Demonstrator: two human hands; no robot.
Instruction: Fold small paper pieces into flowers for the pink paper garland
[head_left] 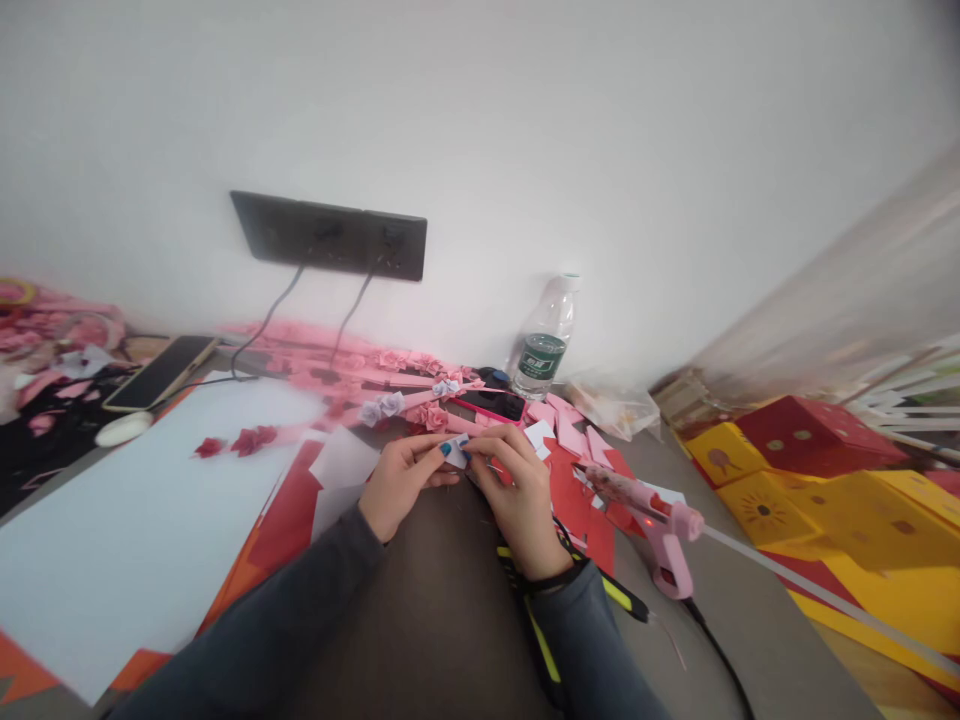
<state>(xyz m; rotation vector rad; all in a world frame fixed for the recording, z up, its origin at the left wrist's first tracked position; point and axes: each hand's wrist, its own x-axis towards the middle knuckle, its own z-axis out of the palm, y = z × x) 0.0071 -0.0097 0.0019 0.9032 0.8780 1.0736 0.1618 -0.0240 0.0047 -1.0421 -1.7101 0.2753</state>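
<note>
Centrally, just above a grey bench (435,630), a small, pale white piece of paper (456,453) is pinched between the fingers of the left hand (395,483) and right hand (525,492). It looks flat, with a straight-edged corner showing; blue-nailed fingertips cover part, and any folds are too small to tell. To the right lie red paper (592,538) and a pink glue gun (664,525).
</note>
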